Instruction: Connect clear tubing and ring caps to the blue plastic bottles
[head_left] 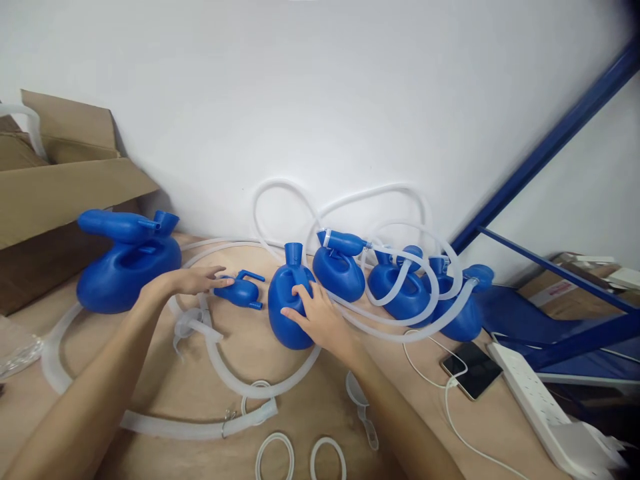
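Note:
My right hand (320, 317) rests on a blue jug (287, 327) in the middle of the table, its fingers spread over the handle area. My left hand (200, 279) is open beside a small blue bottle-shaped part (239, 292), its fingertips at the part's left end. Below my left hand lies a clear plastic piece (190, 323). A thick translucent hose (250, 385) curves across the table in front of the jug. At the left stands a larger blue jug (125, 270) with a blue part lying on top.
Several blue jugs (340, 273) with looped hoses stand right of centre. A cardboard box (65, 180) is at the left. On the right lie a phone (473, 371), a white cable and a power strip (530, 390), beside a blue metal frame (555, 143).

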### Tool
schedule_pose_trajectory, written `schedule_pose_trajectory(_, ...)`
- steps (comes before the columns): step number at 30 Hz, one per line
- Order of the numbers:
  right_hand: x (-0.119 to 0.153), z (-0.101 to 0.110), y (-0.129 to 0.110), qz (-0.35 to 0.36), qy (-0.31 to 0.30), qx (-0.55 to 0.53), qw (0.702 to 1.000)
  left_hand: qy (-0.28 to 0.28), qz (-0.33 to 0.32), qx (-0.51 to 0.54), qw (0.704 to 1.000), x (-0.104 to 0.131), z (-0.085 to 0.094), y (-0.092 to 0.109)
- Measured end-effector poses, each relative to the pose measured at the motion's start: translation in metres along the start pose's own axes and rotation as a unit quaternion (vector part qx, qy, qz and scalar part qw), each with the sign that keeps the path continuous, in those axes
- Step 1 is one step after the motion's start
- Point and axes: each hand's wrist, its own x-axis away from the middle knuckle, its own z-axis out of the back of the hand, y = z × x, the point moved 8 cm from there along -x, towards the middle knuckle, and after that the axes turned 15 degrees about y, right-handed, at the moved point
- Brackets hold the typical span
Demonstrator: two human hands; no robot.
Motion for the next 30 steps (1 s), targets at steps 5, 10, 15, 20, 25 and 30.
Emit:
schedule_pose_trajectory(5,-0.005,0.003,0.011,-0.038,-0.020,-0.103,0.994,0.040,-0.042,-0.041,0.997,0.033,0.033,-0.012)
schedule_pose_trajectory(10,-0.020,-0.005,0.043,-0.131,-0.011,-0.247,0.960,-0.071,-0.099,-0.059,0.991,0.080,-0.004,-0.031)
schedule_pose_trajectory(15,-0.027,-0.015,0.050,-0.103,0.019,-0.240,0.965,-0.028,-0.143,0.072,0.987,0.096,-0.023,-0.026)
schedule_pose_trajectory(20,-0.025,-0.015,0.050,-0.074,0.030,-0.247,0.966,0.099,-0.088,0.105,0.986,0.084,0.022,-0.026)
schedule_pose_trajectory(25,-0.026,-0.015,0.056,-0.043,0.037,-0.260,0.964,0.231,-0.124,0.050,0.964,0.074,0.063,0.006)
schedule_pose_trajectory(30,-0.024,-0.015,0.057,-0.035,0.044,-0.239,0.969,0.138,-0.156,-0.066,0.976,0.051,0.020,0.010)
